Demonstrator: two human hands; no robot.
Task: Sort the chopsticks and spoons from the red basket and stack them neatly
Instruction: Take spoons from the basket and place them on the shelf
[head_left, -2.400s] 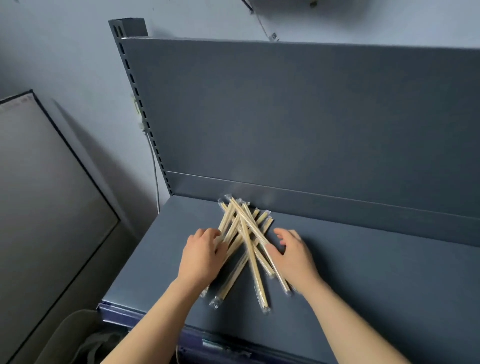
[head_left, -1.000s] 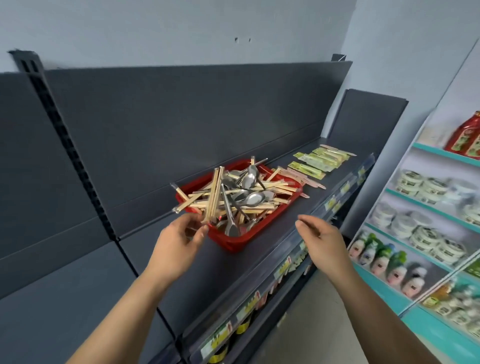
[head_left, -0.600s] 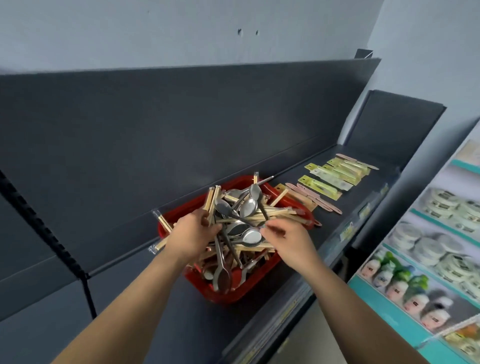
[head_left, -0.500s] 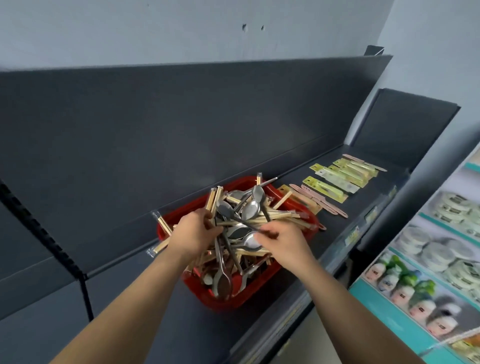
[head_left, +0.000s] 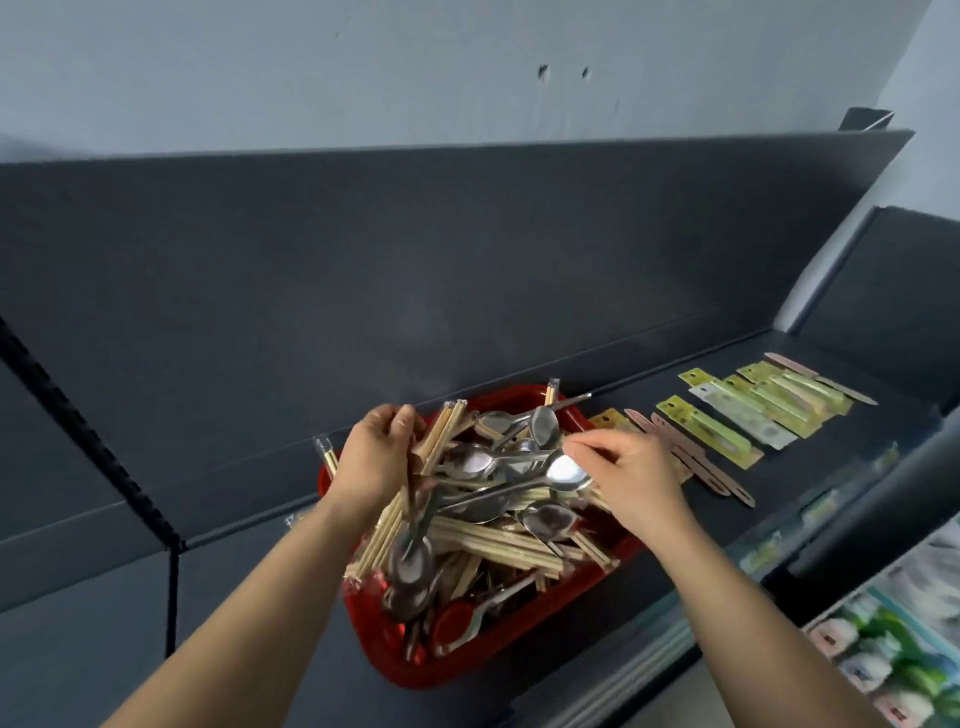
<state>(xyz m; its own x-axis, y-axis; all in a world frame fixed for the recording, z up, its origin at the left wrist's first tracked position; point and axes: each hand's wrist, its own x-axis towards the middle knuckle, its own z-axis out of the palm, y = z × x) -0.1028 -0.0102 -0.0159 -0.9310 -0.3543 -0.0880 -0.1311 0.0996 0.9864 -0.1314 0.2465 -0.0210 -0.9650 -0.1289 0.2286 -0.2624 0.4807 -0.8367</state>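
A red basket sits on the dark shelf, heaped with wrapped wooden chopsticks and metal spoons. My left hand is over the basket's left side, its fingers curled round a bundle of wrapped chopsticks that slants up out of the heap. My right hand is over the basket's right side, thumb and fingers pinching a shiny metal spoon near its bowl. The basket's bottom is mostly hidden by the pile.
Flat yellow-green packets and pinkish chopstick sleeves lie in rows on the shelf right of the basket. A dark back panel rises behind. Lower right, a teal shelf holds packaged goods. A black slotted upright stands left.
I turned from the left shelf's chopstick pile to the red basket. Both hands reached in; the left closed on a chopstick bundle, the right picked at a spoon.
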